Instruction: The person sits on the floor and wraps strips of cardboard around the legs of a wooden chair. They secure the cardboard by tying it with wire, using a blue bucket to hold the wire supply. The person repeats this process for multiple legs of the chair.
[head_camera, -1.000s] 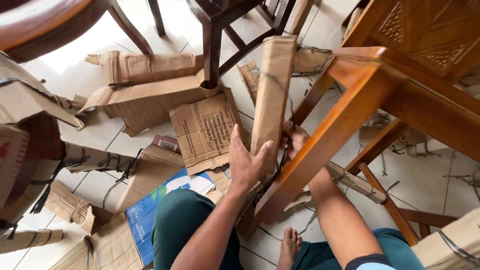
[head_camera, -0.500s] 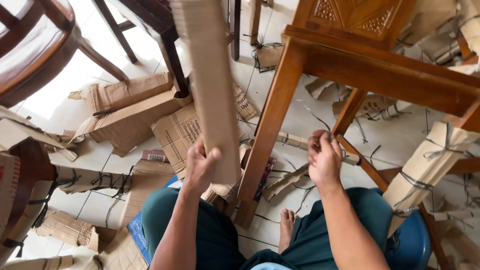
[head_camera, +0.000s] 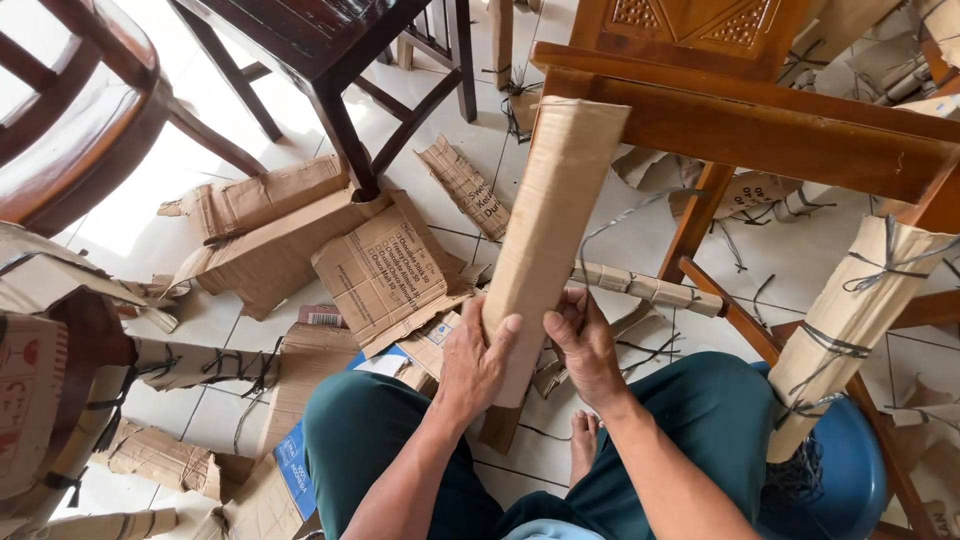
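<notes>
Both hands on a long cardboard sleeve (head_camera: 545, 240) that runs from the seat rail of a light wooden chair (head_camera: 760, 120) down towards the person's lap. The sleeve looks folded round one chair leg; a brown end pokes out just below it, though the leg itself is hidden, so I can't be sure

Left hand (head_camera: 475, 360) is clasped on the sleeve's lower end, thumb across the front face, fingers curled behind. Right hand (head_camera: 585, 345) is closed on the same end from the other side, fingers tucked round the edge. The hands are just beside each other, near touching

No string shows on this sleeve. To its right, another leg wrap (head_camera: 850, 320) on the same chair is already bound with several dark string ties (head_camera: 825, 340). Left of the sleeve, flattened cardboard pieces (head_camera: 385, 275) lie on the tiled floor (head_camera: 640, 230), and a dark chair leg (head_camera: 340, 130) stands among them. Loose string bits lie behind the sleeve. A blue stool (head_camera: 840, 470) is below and right of it, and a bare foot (head_camera: 583, 440) just under it

Judgement: the step in hand is pressing the cardboard shut round the leg, still untied. Any further move calls for one hand to keep the fold pinched, else the cardboard is likely to spring open, while the other is free for string
</notes>
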